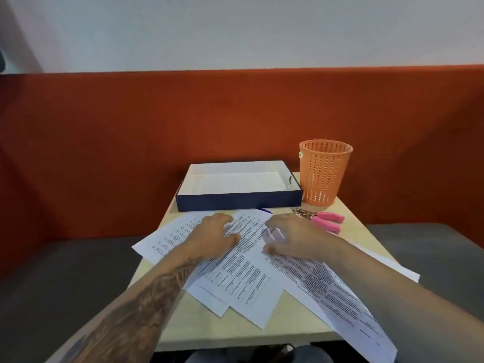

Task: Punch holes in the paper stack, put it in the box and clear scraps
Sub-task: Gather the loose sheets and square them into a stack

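Printed paper sheets (243,273) are fanned out loose across the bench (199,328), not squared into a stack; several overlap at odd angles, and one sheet on the right hangs past the bench's near edge.

Left hand (212,238) lies palm down on the sheets, left of centre, fingers (226,218) spread slightly and flat on the paper, gripping nothing. The forearm is tattooed.

Right hand (293,238) is also palm down on the sheets, just right of the left hand, with a gap between the two. Its fingers (272,221) are splayed and point left; the thumb is down at the near side. Cannot tell whether it pinches a sheet edge; it looks to be resting flat.

Pink-handled hole punch (323,220) lies on the bench just beyond the right hand, metal head pointing left, untouched.

Navy box (238,201) with a white interior sits open at the far side of the bench, touching or nearly touching the far edge of the sheets. It looks to hold no paper.

Orange perforated waste basket (323,176) stands upright just right of the box, at the far right corner.

Behind the bench is an orange-red upholstered panel (131,142).
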Motion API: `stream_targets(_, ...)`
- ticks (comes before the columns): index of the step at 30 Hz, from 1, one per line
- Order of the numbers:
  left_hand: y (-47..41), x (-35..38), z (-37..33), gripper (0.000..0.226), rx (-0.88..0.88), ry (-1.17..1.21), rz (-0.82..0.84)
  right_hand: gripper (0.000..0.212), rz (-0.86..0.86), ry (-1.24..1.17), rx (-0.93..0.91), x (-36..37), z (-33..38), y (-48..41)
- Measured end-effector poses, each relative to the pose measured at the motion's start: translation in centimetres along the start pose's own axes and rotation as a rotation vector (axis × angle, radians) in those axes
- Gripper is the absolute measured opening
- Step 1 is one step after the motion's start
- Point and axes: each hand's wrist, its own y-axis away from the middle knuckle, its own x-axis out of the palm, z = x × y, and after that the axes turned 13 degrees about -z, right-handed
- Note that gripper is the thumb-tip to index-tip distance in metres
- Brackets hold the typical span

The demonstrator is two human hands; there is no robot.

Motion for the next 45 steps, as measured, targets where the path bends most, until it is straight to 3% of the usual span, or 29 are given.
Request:
stream_targets(6, -0.7, 1.2, 1.4, 0.053, 0.049, -0.080, -0.132, 0.072, -0.036, -0.011, -0.019, 2.1, -0.4, -1.3)
stream_targets(13, -1.6, 1.6, 2.9, 0.042, -0.073, 0.167, -0.211, 0.065, -0.090, -0.017, -0.032, 3.5, 0.1, -4.2)
stream_targets(19, -1.5, 1.5, 3.2, 0.022, -0.207, 0.509, -0.238, 0.008, -0.187, -0.265, -0.060, 4.6, 0.3, -6.4)
stream_targets(25, -1.1, 0.7, 3.0, 0.014, -0.290, 0.710, -0.205, 0.019, -0.276, -0.447, 0.092, 4.0, 2.0, -8.4)
stream_targets(31, -1.7, 0.7, 3.5, 0.017, -0.405, 0.889, -0.207, 0.025, -0.259, -0.339, 0.094, 2.6, 2.9, -8.8)
stream_targets(37, -1.8, 0.4, 3.7, 0.015, -0.402, 0.879, -0.284, 0.023, -0.173, -0.249, 0.191, -0.3, -0.7, -8.1)
stream_targets(41, -1.8, 0.2, 4.2, 0.012, -0.414, 0.888, -0.331, 0.007, -0.140, -0.284, 0.237, -0.1, -3.0, -7.1)
stream_targets(45, -1.7, 0.5, 4.2, 0.015, -0.404, 0.849, -0.308, 0.017, -0.094, -0.155, 0.224, 1.3, -2.2, -5.3)
